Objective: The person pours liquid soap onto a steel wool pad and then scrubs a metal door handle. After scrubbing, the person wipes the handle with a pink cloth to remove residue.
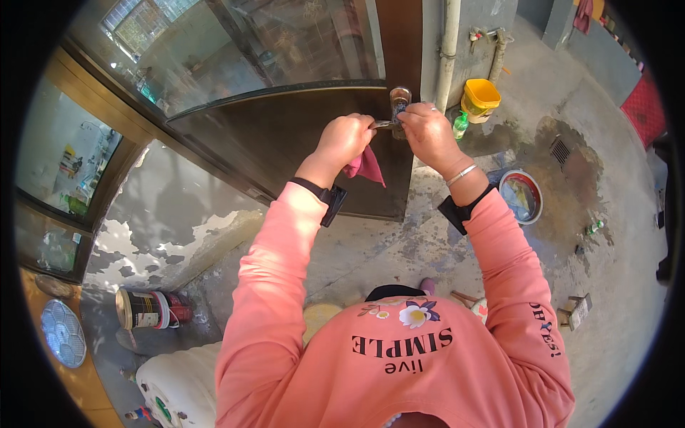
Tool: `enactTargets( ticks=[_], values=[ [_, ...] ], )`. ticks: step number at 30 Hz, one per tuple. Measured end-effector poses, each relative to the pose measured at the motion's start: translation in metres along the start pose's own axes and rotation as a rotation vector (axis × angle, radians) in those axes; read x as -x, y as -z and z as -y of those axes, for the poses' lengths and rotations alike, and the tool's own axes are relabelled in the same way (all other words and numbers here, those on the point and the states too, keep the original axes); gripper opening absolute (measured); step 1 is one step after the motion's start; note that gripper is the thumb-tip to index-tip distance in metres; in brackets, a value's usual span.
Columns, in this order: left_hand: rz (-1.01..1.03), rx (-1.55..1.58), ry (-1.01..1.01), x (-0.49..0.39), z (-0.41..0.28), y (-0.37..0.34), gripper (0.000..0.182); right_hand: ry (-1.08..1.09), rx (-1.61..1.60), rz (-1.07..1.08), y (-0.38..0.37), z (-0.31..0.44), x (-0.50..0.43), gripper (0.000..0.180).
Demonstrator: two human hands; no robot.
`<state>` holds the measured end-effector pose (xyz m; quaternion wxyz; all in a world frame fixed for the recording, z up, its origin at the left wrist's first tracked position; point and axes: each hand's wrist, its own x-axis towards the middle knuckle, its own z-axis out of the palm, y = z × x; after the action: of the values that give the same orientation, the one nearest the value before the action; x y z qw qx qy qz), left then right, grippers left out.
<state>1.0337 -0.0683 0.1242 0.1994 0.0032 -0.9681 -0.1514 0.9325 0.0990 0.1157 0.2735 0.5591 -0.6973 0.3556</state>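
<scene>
A brown metal-framed door [299, 139] with a glass upper pane stands before me. On its right stile is a shiny lock plate [400, 96] with a lever door handle [382, 124] pointing left. My left hand [345, 140] is closed around the lever's free end, and a dark pink cloth [368, 168] hangs below that palm. My right hand [432, 132] is at the lock plate, its bent fingertips pressed near the lever's base. Something dark and speckled shows beside those fingers. Whether it is held or part of the plate's surface is unclear.
Right of the door are a pipe [448, 59], a yellow bucket [480, 99], a green pump bottle [460, 125] and a basin [520, 197] on wet concrete. A small stool [578, 313] stands lower right. Paint buckets [152, 309] and a white tank [182, 380] occupy the lower left.
</scene>
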Motion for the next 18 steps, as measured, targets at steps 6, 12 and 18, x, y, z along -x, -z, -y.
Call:
enactTargets(
  ticks=[6, 12, 18],
  values=[
    [0.109, 0.085, 0.093, -0.003, 0.002, 0.001, 0.019, 0.3, 0.201, 0.178, 0.0, -0.002, -0.009, 0.023],
    [0.126, 0.121, 0.185, -0.002, 0.007, -0.003, 0.022, 0.402, 0.202, 0.152, -0.003, 0.003, -0.018, 0.022],
    [0.104, 0.118, 0.192, 0.003, 0.009, -0.003, 0.017, 0.46, 0.269, 0.286, 0.004, 0.004, -0.026, 0.022]
  ],
)
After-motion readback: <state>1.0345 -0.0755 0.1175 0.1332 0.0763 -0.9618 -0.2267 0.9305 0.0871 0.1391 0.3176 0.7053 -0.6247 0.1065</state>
